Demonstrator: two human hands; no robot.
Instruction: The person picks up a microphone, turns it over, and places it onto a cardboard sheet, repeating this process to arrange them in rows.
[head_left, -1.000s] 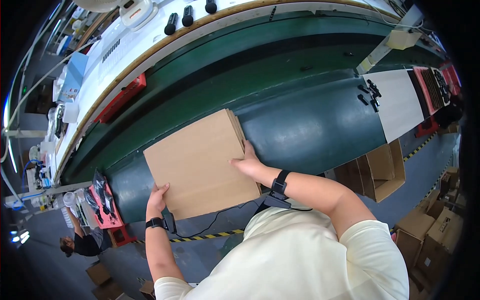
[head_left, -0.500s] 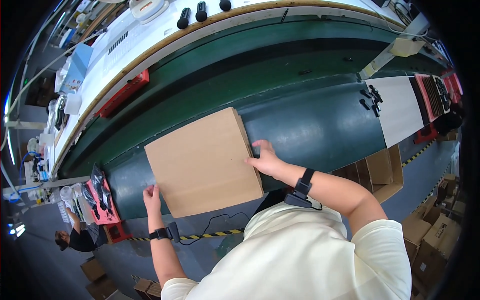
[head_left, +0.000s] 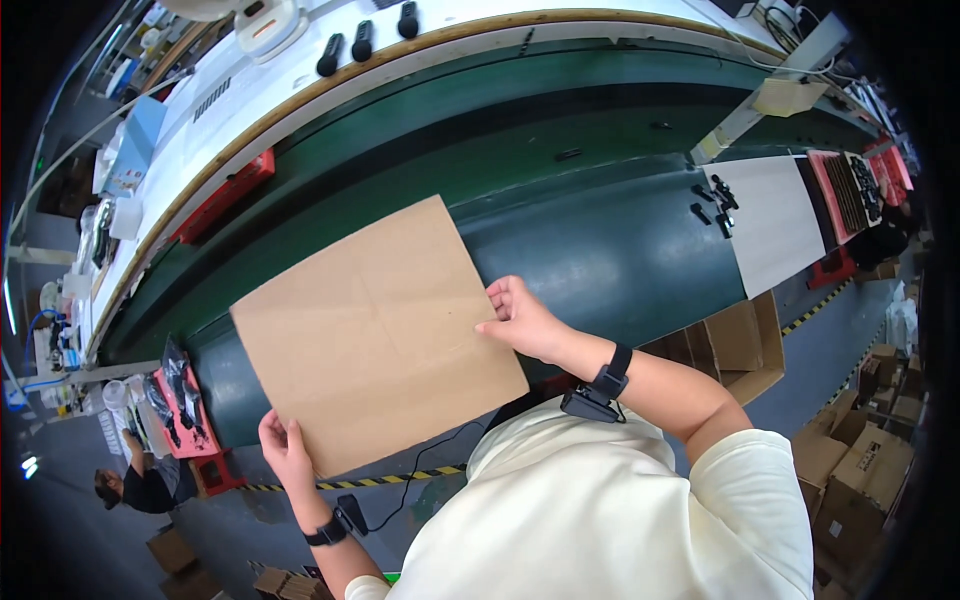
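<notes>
Both hands (head_left: 285, 450) gripping flat cardboard sheet (head_left: 375, 335) edges

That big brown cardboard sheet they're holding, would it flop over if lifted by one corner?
Probably only a little: the cardboard sheet lies flat with straight edges between the left hand and right hand. It looks thin, so likely light. Faint fold creases suggest it may bend there.

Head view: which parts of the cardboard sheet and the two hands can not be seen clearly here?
- Underside of the cardboard sheet: hidden by the sheet itself.
- Belt surface beneath it: covered by the sheet.
- Left hand fingertips: tucked behind the sheet's lower edge, so the grip is unclear.
- Right hand palm: turned away; only its back shows.
- Small black parts on the white mat: too small to identify.
</notes>
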